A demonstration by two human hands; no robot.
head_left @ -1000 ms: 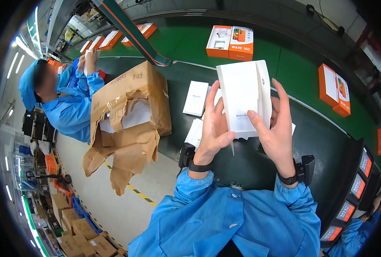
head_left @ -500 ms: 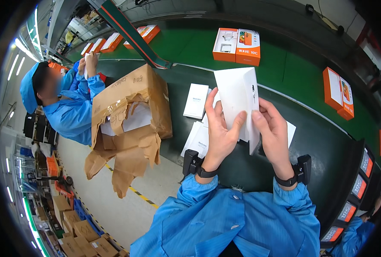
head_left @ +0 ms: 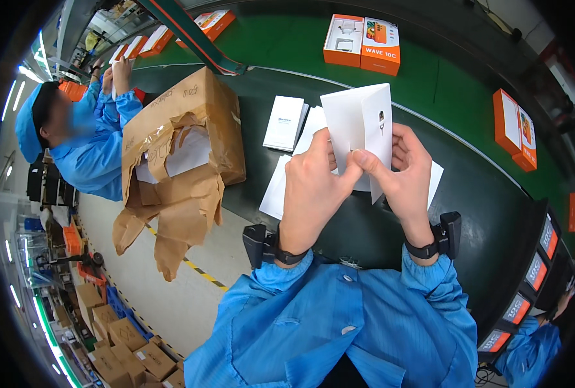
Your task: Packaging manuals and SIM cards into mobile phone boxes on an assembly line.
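Observation:
A folded white card sleeve [head_left: 344, 115] stands upright between my hands, its fold toward me. A small dark slot mark and a pin-like shape show on its right panel. My left hand [head_left: 314, 181] grips its lower left part, fingers behind. My right hand [head_left: 404, 171] holds the right panel, and its thumb meets my left thumb at the lower fold. Beyond my left hand, a stack of white booklets [head_left: 283, 123] lies on the dark table. More white sleeves [head_left: 274, 192] lie partly hidden under my hands.
A torn brown carton [head_left: 171, 107] with white contents stands at left, its flaps hanging over the table edge. An open orange phone box [head_left: 344, 42] sits on the green conveyor [head_left: 430, 81]. Boxes [head_left: 543, 236] line a rack at right. A co-worker in blue [head_left: 84, 152] works at far left.
My thumbs have come together at the sleeve's lower fold, and its right panel has turned more toward me. My left hand has turned its back toward me. The view has shifted slightly.

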